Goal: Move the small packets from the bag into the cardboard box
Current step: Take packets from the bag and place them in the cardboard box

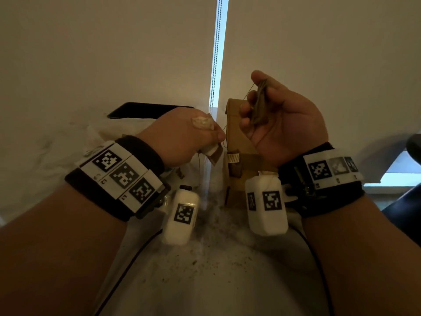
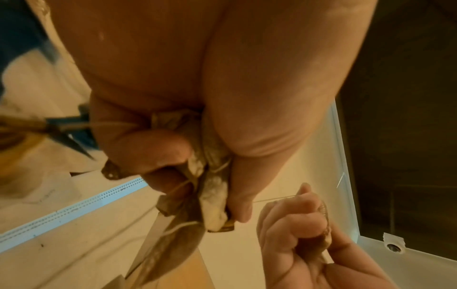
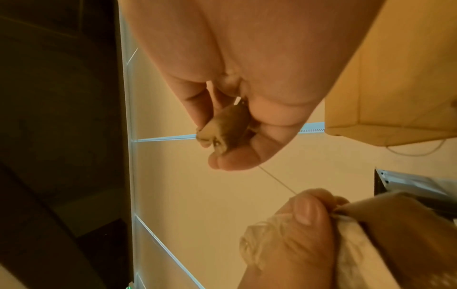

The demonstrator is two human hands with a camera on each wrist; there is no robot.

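My left hand [image 1: 205, 135] grips a bunch of pale small packets [image 1: 201, 122] with paper tags hanging below; the left wrist view shows the crumpled packets [image 2: 212, 187] squeezed between thumb and fingers. My right hand [image 1: 252, 106], raised palm toward me, holds one brown packet [image 1: 259, 103], which also shows in the right wrist view as the brown packet [image 3: 227, 127]. A thin string [image 3: 277, 179] runs taut between the two hands. The cardboard box [image 1: 235, 133] stands upright just behind and between the hands. A crumpled white bag [image 1: 98, 135] lies to the left.
A flat black object [image 1: 136, 109] lies behind the bag by the wall. A window strip with a bead chain [image 1: 216, 65] runs up the middle. Cables trail over the white tabletop [image 1: 216, 270], which is speckled with crumbs. Dark furniture [image 1: 405, 201] stands at the right.
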